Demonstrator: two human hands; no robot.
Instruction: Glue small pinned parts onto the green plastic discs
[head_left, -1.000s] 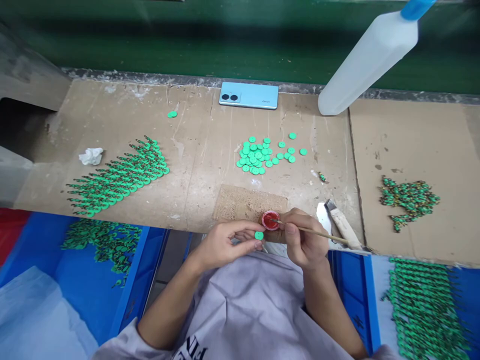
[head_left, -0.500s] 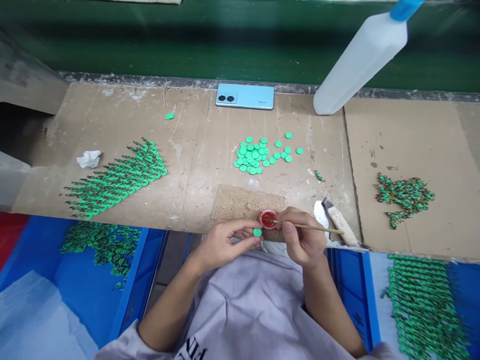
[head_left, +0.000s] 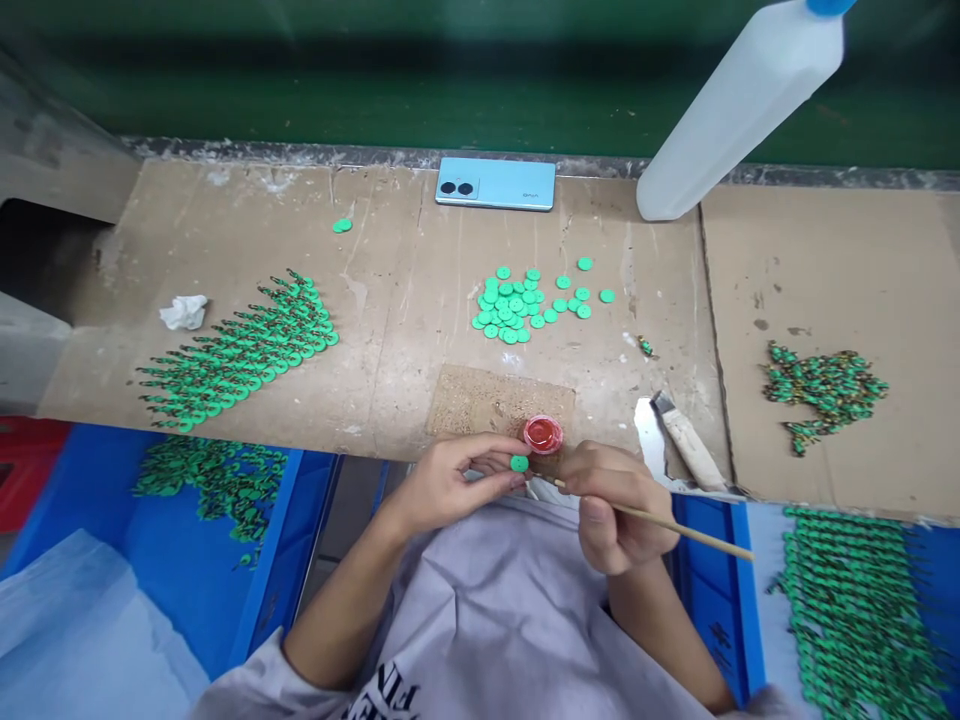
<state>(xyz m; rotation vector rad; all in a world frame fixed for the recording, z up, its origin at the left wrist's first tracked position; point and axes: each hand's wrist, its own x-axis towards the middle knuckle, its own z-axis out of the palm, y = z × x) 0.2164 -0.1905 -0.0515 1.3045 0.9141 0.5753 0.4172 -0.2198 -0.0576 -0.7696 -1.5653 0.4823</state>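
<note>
The left hand (head_left: 466, 480) pinches a green button (head_left: 519, 463) at its fingertips, just left of a small pot of red paint (head_left: 543, 434). The right hand (head_left: 621, 500) grips a thin wooden stick (head_left: 679, 528), its tip near that button. The pot sits at the near edge of the surface (head_left: 405, 300), by a rough board (head_left: 480, 402). Farther back lie loose green buttons (head_left: 516, 304), with a blue phone (head_left: 495, 184) beyond them. A wooden-handled tool (head_left: 691, 444) lies to the right of the pot.
</note>
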